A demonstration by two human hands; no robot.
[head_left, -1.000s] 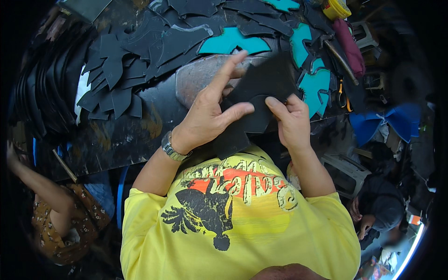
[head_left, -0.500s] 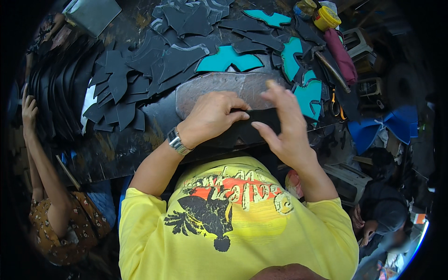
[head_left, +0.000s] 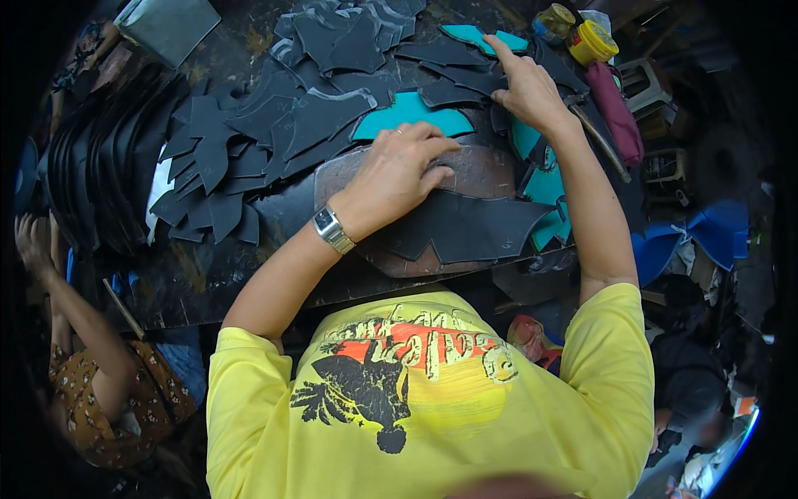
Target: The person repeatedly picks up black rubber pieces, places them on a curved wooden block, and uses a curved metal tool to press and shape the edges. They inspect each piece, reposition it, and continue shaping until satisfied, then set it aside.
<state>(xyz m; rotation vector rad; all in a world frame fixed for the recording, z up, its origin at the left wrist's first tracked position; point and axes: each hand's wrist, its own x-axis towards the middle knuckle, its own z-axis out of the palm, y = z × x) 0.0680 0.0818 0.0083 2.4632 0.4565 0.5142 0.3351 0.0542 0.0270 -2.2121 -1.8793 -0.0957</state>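
Observation:
A dark cut-out sheet (head_left: 474, 229) with a notched near edge lies on a worn brown board (head_left: 490, 170) at the front of the table. My left hand (head_left: 403, 166) rests over the board and the sheet's upper left part, fingers bent, thumb apart from them; nothing shows between them. Farther off to the right, my right hand (head_left: 532, 91) is stretched out with its index fingertip at a small teal-faced piece (head_left: 467, 35); its thumb is apart. A wider teal piece (head_left: 407, 112) sits just beyond the board. More teal pieces (head_left: 549, 191) lie partly under my right forearm.
Loose dark cut-outs (head_left: 332, 116) cover the table's far and left parts, beside a row of stacked dark sheets (head_left: 108, 158). At right are a yellow tub (head_left: 592, 43), a maroon roll (head_left: 615, 112) and a dark bar (head_left: 600, 143). Another person's arm (head_left: 87, 312) is at left.
My right hand has left the dark sheet and moved far across the table to the small teal piece. The sheet now lies flat. My left hand has shifted slightly right and away from me.

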